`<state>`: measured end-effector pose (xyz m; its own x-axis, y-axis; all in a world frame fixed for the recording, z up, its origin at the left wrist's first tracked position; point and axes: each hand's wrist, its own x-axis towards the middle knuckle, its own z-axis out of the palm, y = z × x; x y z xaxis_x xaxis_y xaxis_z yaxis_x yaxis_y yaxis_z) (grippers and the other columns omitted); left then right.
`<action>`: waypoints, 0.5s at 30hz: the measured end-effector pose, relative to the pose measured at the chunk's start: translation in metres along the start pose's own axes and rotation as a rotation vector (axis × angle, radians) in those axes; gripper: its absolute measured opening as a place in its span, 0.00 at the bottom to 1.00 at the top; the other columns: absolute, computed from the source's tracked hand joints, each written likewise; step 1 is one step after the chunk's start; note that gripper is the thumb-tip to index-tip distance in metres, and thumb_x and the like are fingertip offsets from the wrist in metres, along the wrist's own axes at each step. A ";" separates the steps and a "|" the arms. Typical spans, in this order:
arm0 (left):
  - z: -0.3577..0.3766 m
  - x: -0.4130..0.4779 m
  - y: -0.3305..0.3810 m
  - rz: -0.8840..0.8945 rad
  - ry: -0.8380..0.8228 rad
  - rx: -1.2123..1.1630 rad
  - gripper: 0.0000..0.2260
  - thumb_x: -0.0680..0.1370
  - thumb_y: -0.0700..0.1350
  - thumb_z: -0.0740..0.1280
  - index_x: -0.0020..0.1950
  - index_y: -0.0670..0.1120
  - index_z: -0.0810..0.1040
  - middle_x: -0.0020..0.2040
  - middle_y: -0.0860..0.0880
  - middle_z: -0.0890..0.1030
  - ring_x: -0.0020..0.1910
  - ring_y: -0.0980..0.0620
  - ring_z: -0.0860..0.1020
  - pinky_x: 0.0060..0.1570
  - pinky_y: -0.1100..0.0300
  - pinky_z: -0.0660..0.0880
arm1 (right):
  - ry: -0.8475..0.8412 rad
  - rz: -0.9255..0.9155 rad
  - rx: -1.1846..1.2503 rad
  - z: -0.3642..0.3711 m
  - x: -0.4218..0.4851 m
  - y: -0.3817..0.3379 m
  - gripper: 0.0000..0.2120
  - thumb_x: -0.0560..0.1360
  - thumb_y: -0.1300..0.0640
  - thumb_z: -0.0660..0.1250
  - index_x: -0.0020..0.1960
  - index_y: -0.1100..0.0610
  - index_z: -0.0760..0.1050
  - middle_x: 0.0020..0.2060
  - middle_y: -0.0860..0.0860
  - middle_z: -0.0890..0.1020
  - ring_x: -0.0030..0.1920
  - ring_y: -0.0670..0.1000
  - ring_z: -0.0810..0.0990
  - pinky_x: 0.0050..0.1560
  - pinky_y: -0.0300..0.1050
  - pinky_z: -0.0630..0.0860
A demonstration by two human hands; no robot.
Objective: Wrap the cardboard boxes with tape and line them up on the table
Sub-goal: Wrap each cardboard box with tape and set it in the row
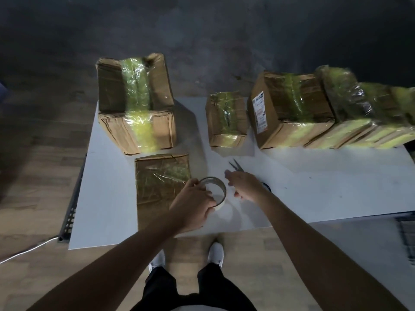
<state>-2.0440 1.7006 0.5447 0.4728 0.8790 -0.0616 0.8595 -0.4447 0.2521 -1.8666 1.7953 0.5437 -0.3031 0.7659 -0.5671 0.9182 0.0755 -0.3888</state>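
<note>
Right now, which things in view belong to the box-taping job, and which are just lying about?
Job: tape roll in left hand; scissors at right hand; flat box; large box; small box; labelled box.
Lying about: white cable on floor; perforated rail beside table.

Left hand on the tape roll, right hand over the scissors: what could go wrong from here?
The right hand is over the scissors, whose blades look parted; a careless grab could nick a finger. The left hand grips the tape roll by its rim; it might slip when tape is pulled.
</note>
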 end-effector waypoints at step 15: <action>0.007 -0.006 -0.012 0.095 0.115 -0.059 0.07 0.75 0.47 0.62 0.43 0.51 0.81 0.44 0.59 0.82 0.44 0.51 0.73 0.48 0.54 0.62 | 0.164 0.258 -0.359 0.015 -0.008 0.053 0.19 0.79 0.52 0.62 0.66 0.57 0.64 0.57 0.58 0.73 0.57 0.59 0.76 0.52 0.51 0.74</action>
<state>-2.0554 1.6996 0.5355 0.5233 0.8489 0.0749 0.7976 -0.5188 0.3077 -1.8194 1.7839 0.5167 -0.0354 0.8772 -0.4789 0.9971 0.0630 0.0417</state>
